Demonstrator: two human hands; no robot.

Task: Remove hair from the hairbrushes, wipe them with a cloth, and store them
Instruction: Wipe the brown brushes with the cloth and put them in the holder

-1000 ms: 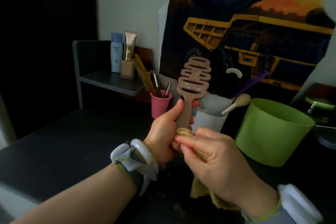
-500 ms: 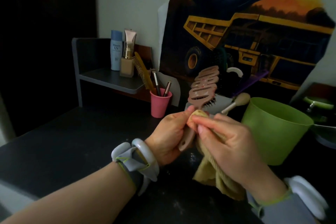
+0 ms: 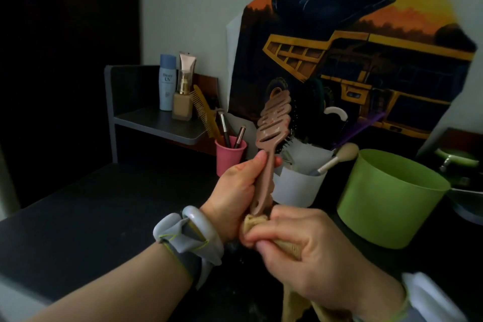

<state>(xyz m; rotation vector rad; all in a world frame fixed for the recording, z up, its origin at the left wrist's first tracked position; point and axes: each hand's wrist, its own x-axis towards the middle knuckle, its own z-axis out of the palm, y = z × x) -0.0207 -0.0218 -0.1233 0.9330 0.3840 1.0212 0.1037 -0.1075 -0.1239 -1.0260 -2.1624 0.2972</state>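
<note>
Pink vented hairbrush [image 3: 273,123] was held upright at centre frame, head toward 12 o'clock, left hand [image 3: 236,197] clenched round its handle. Tan cloth [image 3: 254,221] was pinched by right hand [image 3: 311,251] at the handle's base. Wiping would best be worked upward, grip kept firm.

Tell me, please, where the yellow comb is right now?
In the head view, the yellow comb stands tilted in the pink cup, left of centre, just right of the foundation bottle on the shelf.
</note>
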